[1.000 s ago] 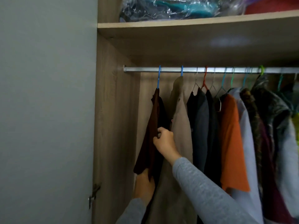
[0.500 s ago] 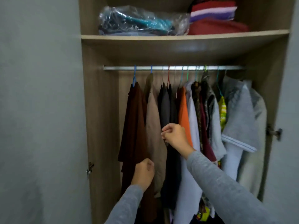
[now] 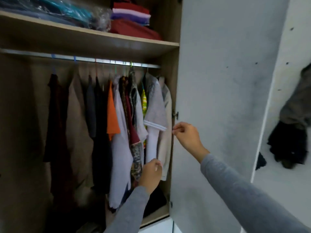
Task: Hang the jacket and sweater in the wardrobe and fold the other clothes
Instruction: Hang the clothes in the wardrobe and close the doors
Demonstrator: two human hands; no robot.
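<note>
The open wardrobe has a metal rail [image 3: 148, 65] crowded with hung clothes. At its left end a dark brown garment [image 3: 55, 118] and a beige jacket [image 3: 76, 125] each hang on a blue hanger. My left hand [image 3: 150, 174] is raised in front of the white and grey shirts [image 3: 154, 115] at the rail's right end, fingers curled, nothing in it. My right hand [image 3: 186, 137] is higher, in front of the hinge edge of the wardrobe door [image 3: 222, 98]. Its fingertips are pinched together and hold nothing I can see.
A wooden shelf [image 3: 94, 37] above the rail carries a plastic-wrapped bundle [image 3: 67, 14] and folded red and purple cloth [image 3: 133, 22]. At the far right a grey garment [image 3: 297, 105] and a black one [image 3: 286, 145] lie against a white surface.
The view has swung right across the wardrobe. Both hands have left the dark brown garment and the middle clothes and moved to the rail's right end, by the door.
</note>
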